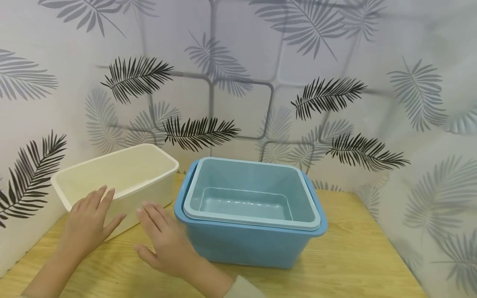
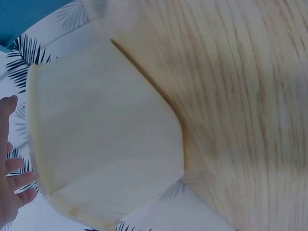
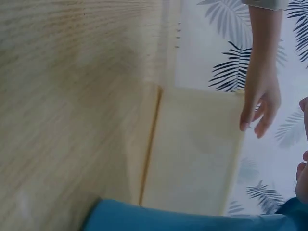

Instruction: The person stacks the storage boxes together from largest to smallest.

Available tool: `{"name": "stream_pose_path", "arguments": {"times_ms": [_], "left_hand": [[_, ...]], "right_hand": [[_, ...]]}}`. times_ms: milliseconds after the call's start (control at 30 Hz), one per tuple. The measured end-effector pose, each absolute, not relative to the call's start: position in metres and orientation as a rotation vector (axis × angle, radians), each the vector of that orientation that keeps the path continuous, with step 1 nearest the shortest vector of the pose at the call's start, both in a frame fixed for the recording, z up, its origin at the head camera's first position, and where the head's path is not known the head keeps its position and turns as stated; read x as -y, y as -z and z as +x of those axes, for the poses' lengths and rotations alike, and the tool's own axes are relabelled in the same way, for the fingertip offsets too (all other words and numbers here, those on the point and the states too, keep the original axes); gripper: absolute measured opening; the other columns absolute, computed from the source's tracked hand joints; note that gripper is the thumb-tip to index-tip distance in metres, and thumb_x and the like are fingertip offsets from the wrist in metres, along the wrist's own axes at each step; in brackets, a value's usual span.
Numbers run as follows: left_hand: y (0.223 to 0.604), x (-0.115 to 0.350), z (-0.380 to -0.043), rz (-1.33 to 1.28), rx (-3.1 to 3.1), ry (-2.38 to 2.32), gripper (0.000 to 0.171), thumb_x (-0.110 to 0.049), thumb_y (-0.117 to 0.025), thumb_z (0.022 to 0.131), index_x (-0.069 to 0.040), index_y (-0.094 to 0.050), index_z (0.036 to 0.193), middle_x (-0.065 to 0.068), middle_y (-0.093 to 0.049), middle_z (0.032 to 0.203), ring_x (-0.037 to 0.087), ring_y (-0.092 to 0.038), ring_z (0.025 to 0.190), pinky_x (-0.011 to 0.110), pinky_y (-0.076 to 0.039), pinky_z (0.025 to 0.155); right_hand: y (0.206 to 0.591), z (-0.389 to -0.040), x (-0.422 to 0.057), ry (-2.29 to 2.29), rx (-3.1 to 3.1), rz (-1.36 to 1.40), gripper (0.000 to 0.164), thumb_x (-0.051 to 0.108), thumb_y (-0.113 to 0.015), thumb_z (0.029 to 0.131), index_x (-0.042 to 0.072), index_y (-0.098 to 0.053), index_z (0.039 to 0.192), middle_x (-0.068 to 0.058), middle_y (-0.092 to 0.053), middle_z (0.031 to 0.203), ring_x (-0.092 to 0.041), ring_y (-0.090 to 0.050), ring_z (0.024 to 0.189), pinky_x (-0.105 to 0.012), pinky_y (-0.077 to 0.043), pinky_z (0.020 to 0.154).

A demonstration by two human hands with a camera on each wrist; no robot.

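A cream rectangular bin [image 1: 149, 198] stands upright at the left of the table. My left hand [image 1: 85, 223] is at its near rim, fingers extended and thumb apart; whether it touches the rim I cannot tell. In the right wrist view the same left hand [image 3: 262, 96] hangs close by the rim, holding nothing. My right hand [image 1: 167, 244], slightly blurred, is between the cream bin and a blue bin [image 1: 246, 244], fingers loosely straight with nothing in them. Inside the blue bin sits a pale teal bin [image 1: 249, 174], its rim a little above the blue one.
The bins stand on a wood-grain table [image 1: 357, 256]. Behind and on both sides rises a pale backdrop [image 1: 242, 49] printed with grey and black leaves. The table's right edge slants along the backdrop.
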State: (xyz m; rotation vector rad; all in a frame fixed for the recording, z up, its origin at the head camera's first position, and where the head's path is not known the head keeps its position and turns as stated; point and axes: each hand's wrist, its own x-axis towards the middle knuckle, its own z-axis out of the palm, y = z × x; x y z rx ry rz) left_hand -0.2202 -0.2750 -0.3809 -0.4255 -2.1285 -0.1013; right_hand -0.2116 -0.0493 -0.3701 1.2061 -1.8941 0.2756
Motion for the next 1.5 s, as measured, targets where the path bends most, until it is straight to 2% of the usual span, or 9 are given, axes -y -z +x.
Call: {"name": "stream_pose_path", "arguments": {"times_ms": [167, 300, 433, 533, 600, 767, 1067, 1300, 1500], "left_hand": [[0.389, 0.281, -0.223, -0.392, 2.220, 0.100, 0.093, -0.068, -0.010, 0.090, 0.010, -0.053, 0.117, 0.033, -0.054, 0.115, 0.050, -0.052, 0.099, 0.060, -0.043, 0.081], [0.391, 0.285, -0.223, -0.367, 2.305, 0.074, 0.092, -0.068, -0.012, 0.090, 0.009, -0.051, 0.120, 0.033, -0.052, 0.118, 0.050, -0.051, 0.103, 0.061, -0.041, 0.086], [0.391, 0.286, -0.221, -0.333, 2.392, 0.049, 0.072, -0.055, -0.043, 0.091, 0.008, -0.048, 0.124, 0.033, -0.053, 0.118, 0.050, -0.050, 0.106, 0.062, -0.038, 0.091], [0.392, 0.286, -0.218, -0.314, 2.437, 0.039, 0.063, -0.037, -0.063, 0.084, 0.008, -0.047, 0.125, 0.033, -0.054, 0.118, 0.050, -0.050, 0.106, 0.063, -0.037, 0.093], [0.393, 0.286, -0.217, -0.306, 2.452, 0.035, 0.063, -0.033, -0.066, 0.081, 0.008, -0.047, 0.125, 0.033, -0.054, 0.118, 0.050, -0.050, 0.107, 0.063, -0.036, 0.093], [0.394, 0.289, -0.215, -0.312, 2.428, 0.041, 0.062, -0.038, -0.062, 0.085, 0.008, -0.048, 0.123, 0.032, -0.055, 0.116, 0.049, -0.051, 0.105, 0.062, -0.037, 0.093], [0.395, 0.295, -0.212, -0.357, 2.390, 0.073, 0.060, -0.039, -0.062, 0.084, 0.008, -0.051, 0.120, 0.030, -0.057, 0.113, 0.046, -0.053, 0.103, 0.062, -0.037, 0.093], [0.400, 0.305, -0.209, -0.419, 2.334, 0.120, 0.076, -0.062, -0.030, 0.092, 0.006, -0.054, 0.117, 0.028, -0.059, 0.111, 0.044, -0.053, 0.102, 0.061, -0.035, 0.094], [0.402, 0.313, -0.206, -0.462, 2.302, 0.138, 0.076, -0.063, -0.029, 0.092, 0.004, -0.055, 0.116, 0.026, -0.060, 0.109, 0.041, -0.053, 0.102, 0.059, -0.032, 0.100]], "right_hand": [[0.383, -0.221, 0.066, -0.378, 2.083, 1.151, 0.062, 0.031, -0.063, 0.086, -0.001, -0.041, 0.135, -0.015, -0.046, 0.138, -0.026, -0.041, 0.132, -0.031, -0.032, 0.110], [0.389, -0.232, 0.074, -0.410, 2.215, 1.046, 0.062, 0.032, -0.061, 0.088, 0.001, -0.039, 0.137, -0.015, -0.044, 0.140, -0.028, -0.038, 0.133, -0.035, -0.034, 0.110], [0.394, -0.240, 0.081, -0.499, 2.334, 1.004, 0.065, 0.033, -0.058, 0.089, 0.001, -0.034, 0.140, -0.018, -0.034, 0.146, -0.034, -0.027, 0.137, -0.043, -0.031, 0.110], [0.400, -0.243, 0.085, -0.607, 2.371, 1.017, 0.067, 0.029, -0.059, 0.089, -0.002, -0.029, 0.141, -0.023, -0.024, 0.149, -0.038, -0.018, 0.138, -0.048, -0.027, 0.110], [0.404, -0.245, 0.088, -0.659, 2.355, 1.029, 0.066, 0.025, -0.059, 0.089, -0.004, -0.030, 0.140, -0.026, -0.022, 0.148, -0.040, -0.016, 0.137, -0.050, -0.026, 0.109], [0.405, -0.248, 0.095, -0.688, 2.352, 1.003, 0.065, 0.023, -0.060, 0.087, -0.007, -0.032, 0.138, -0.029, -0.023, 0.146, -0.041, -0.017, 0.136, -0.050, -0.024, 0.109], [0.399, -0.255, 0.101, -0.559, 2.409, 0.932, 0.066, 0.030, -0.058, 0.087, -0.003, -0.034, 0.139, -0.024, -0.029, 0.147, -0.038, -0.025, 0.137, -0.045, -0.027, 0.111], [0.407, -0.259, 0.100, -0.575, 2.354, 0.924, 0.063, 0.027, -0.061, 0.085, -0.005, -0.039, 0.135, -0.024, -0.036, 0.143, -0.038, -0.029, 0.134, -0.046, -0.028, 0.108], [0.408, -0.261, 0.102, -0.636, 2.390, 0.894, 0.065, 0.024, -0.063, 0.083, -0.003, -0.037, 0.137, -0.023, -0.033, 0.145, -0.038, -0.028, 0.136, -0.045, -0.028, 0.109]]}}
